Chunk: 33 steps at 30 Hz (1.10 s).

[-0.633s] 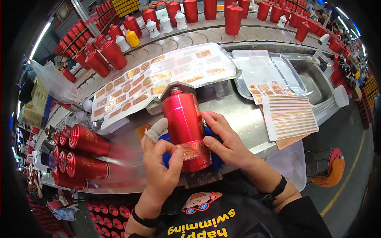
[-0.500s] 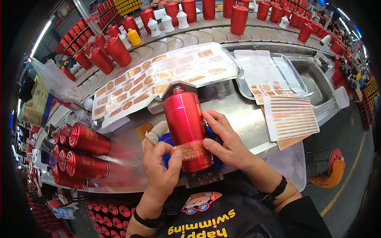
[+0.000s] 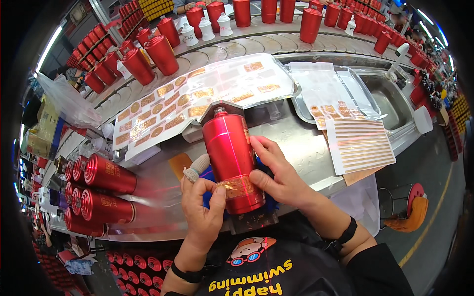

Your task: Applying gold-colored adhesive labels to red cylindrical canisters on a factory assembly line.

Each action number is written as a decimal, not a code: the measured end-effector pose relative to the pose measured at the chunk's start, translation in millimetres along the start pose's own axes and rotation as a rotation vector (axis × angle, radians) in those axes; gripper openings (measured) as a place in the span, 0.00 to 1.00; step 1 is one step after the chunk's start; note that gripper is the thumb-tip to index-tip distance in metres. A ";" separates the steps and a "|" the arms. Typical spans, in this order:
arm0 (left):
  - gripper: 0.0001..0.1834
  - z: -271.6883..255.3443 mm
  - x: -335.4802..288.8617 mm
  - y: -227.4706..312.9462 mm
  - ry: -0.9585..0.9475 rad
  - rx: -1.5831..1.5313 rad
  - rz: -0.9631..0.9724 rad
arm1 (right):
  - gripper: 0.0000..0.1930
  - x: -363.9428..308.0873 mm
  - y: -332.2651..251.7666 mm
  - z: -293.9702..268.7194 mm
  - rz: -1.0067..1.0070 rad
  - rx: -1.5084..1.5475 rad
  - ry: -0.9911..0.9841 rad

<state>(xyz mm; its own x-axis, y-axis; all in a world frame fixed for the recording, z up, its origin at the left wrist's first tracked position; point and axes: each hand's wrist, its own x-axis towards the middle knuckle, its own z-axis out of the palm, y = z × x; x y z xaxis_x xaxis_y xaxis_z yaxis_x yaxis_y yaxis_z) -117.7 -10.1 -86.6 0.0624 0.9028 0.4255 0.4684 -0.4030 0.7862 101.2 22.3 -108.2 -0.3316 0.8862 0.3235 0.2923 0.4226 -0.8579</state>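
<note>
A red metallic bottle [image 3: 224,143] lies tilted in a metal holder, its neck pointing away from me and its base towards me. Thin red light lines cross it. Around its lower part runs a gold patterned label [image 3: 237,188]. My left hand [image 3: 203,200] pinches the label's left end between thumb and bent index finger; a knitted cover wraps one finger. My right hand [image 3: 279,175] grips the bottle's right side, the thumb pressing beside the label's right end and the fingers higher up. Part of a blue thing [image 3: 209,173] shows beneath the bottle.
Sheets of gold labels [image 3: 170,106] lie behind the bottle. A striped gold sheet [image 3: 360,146] rests at the right, near a sink [image 3: 390,101]. Several red bottles [image 3: 108,175] are stacked on their sides at the left. A curved conveyor [image 3: 237,47] carries bottles across the back.
Red and white bottles on the conveyor have shifted to the right, and the yellow one is no longer visible. My hands keep nearly the same places on the bottle and label.
</note>
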 end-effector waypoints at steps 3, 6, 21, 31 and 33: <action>0.07 0.9 0.4 1.9 0.013 -0.075 -0.021 | 0.43 -1.7 -2.9 6.7 -0.058 -0.088 0.043; 0.07 0.2 -0.1 3.3 0.015 -0.087 -0.030 | 0.44 -0.1 -6.6 7.7 -0.010 -0.077 0.046; 0.08 0.2 -2.3 0.4 0.006 -0.083 -0.035 | 0.52 0.8 -7.2 16.2 0.012 -0.213 0.071; 0.08 2.8 -3.0 -0.7 0.025 -0.089 -0.026 | 0.46 2.4 -5.7 11.9 0.085 -0.078 0.050; 0.08 3.1 -4.9 -3.7 0.026 -0.085 -0.030 | 0.45 2.3 -9.9 11.4 0.080 -0.117 0.038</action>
<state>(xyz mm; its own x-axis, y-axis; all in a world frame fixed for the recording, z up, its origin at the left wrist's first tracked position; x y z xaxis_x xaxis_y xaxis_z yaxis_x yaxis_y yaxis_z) -117.1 -12.6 -93.0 0.0263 0.9109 0.4117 0.3928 -0.3881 0.8337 87.3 18.0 -103.6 -0.2698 0.9235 0.2727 0.4195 0.3676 -0.8300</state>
